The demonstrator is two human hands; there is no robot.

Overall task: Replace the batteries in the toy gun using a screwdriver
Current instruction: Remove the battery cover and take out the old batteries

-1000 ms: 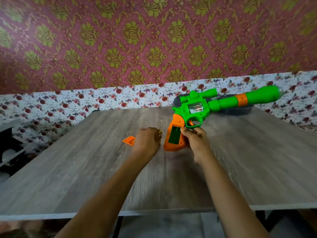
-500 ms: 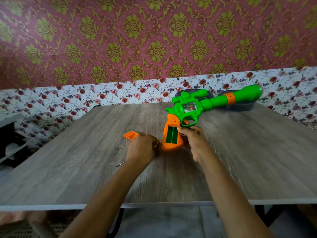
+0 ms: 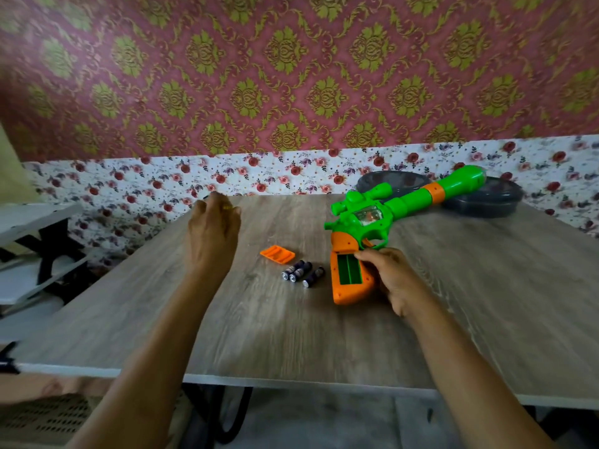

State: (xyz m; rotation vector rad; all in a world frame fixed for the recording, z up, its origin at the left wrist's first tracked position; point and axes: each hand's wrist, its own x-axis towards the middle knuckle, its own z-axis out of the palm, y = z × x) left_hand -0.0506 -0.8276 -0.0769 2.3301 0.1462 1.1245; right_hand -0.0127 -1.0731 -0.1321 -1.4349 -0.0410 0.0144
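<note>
While the right hand (image 3: 389, 277) holds the toy gun (image 3: 372, 222) by its orange handle, thumb and fingers wrapped round it, the gun lies on the table (image 3: 291, 335), right of the middle. Its long green barrel points to the far right. The battery slot (image 3: 348, 270) in the handle is open and looks empty. The little orange cover (image 3: 277, 254) is off and lies on the table left of the gun. 3 batteries (image 3: 303, 270) lie side by side just beside the handle, near the cover.

The left hand (image 3: 212, 234) is up over the far left part of the table, well apart from the batteries. It is blurry and its fingers bend away, so I cannot tell if they hold anything. No screwdriver shows.

I think the unscrewing and opening are done. I cannot tell if the 3 batteries are old or new. I think what is left is to put good batteries in, put the cover on, and screw it shut.
</note>
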